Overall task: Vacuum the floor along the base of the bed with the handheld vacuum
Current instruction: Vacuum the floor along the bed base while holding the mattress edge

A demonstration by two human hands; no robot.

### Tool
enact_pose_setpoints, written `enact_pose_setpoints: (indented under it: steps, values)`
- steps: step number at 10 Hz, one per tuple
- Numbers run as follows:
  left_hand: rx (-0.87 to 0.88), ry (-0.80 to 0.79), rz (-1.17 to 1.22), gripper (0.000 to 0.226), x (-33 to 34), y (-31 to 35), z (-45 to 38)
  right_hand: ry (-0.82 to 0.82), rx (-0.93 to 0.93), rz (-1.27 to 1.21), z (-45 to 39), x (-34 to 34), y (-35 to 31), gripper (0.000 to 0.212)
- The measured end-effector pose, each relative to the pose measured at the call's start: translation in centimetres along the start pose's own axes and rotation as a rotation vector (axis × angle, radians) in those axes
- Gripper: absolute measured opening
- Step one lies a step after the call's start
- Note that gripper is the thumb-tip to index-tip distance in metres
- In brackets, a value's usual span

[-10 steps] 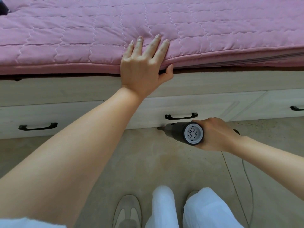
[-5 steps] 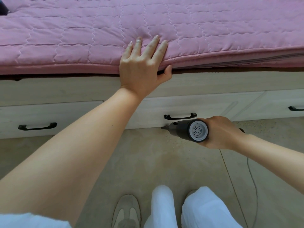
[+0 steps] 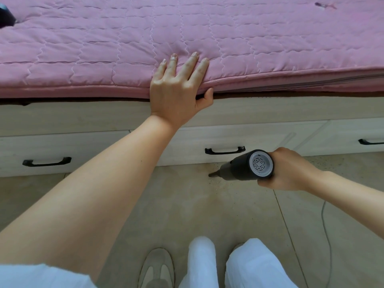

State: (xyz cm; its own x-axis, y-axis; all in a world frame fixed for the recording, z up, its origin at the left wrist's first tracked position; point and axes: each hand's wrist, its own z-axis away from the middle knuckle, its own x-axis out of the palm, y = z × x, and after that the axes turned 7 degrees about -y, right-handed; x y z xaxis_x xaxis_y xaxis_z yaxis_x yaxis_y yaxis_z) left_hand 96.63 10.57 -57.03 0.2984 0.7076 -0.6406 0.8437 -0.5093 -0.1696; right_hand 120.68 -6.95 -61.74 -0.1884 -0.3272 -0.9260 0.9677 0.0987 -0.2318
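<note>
1. Gripping one dark grey handheld vacuum (image 3: 245,166), our right hand (image 3: 291,171) points its nozzle at the beige tiled floor (image 3: 187,204) beneath three black drawer handles (image 3: 225,150).
2. Our left hand (image 3: 178,90) presses, fingers spread, on the pink quilted mattress (image 3: 104,48).

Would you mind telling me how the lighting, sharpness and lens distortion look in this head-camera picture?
Head view: soft, even daylight, with no hard shadows or glare; wide-angle bowing curves the bed base and pink quilt edge; the handheld vacuum and both hands look sharp; the shoe and trouser legs at the bottom edge look soft.
</note>
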Motion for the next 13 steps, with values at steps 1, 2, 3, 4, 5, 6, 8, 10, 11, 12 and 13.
enact_pose_setpoints:
  steps: [1, 2, 3, 4, 5, 6, 8, 10, 11, 12, 13]
  values:
    - [-0.001, -0.003, 0.0, 0.05, 0.0, 0.0, 0.0, 0.01, -0.014, 0.001, 0.3, 0.1, 0.1, 0.034]
    - [-0.004, -0.01, 0.002, 0.05, 0.1, 0.1, 0.1, 0.043, -0.013, -0.006, 0.2, 0.5, 0.0, 0.037]
    - [-0.003, -0.004, -0.004, 0.05, 0.1, 0.1, 0.1, 0.061, -0.006, -0.009, -0.2, 0.7, -0.2, 0.038]
    - [0.001, 0.002, -0.003, 0.05, 0.1, 0.1, 0.1, 0.052, -0.011, -0.013, -0.5, 0.7, -0.5, 0.039]
    - [0.0, -0.001, -0.004, 0.05, 0.1, 0.0, 0.1, 0.019, -0.002, -0.005, -0.4, 0.4, -0.8, 0.039]
    - [0.0, -0.003, -0.003, 0.05, 0.1, 0.0, 0.1, 0.004, 0.008, -0.011, -0.2, 0.2, -0.8, 0.038]
    - [-0.005, -0.02, 0.008, 0.05, 0.0, 0.0, 0.1, -0.018, 0.009, -0.006, 0.5, -0.3, -0.5, 0.033]
    - [0.001, -0.018, 0.001, 0.05, 0.0, 0.0, 0.1, 0.0, -0.018, 0.02, 0.8, -0.2, -0.7, 0.034]
    - [0.0, -0.024, 0.002, 0.05, 0.1, 0.0, 0.1, 0.025, -0.017, 0.047, 0.8, 0.1, -1.2, 0.033]
    - [0.0, -0.015, -0.004, 0.05, 0.1, 0.0, 0.1, 0.035, -0.02, 0.071, 0.6, 0.3, -1.5, 0.027]
    - [0.002, -0.008, -0.01, 0.05, 0.1, 0.0, 0.1, 0.022, -0.015, 0.05, 0.6, 0.1, -1.5, 0.023]
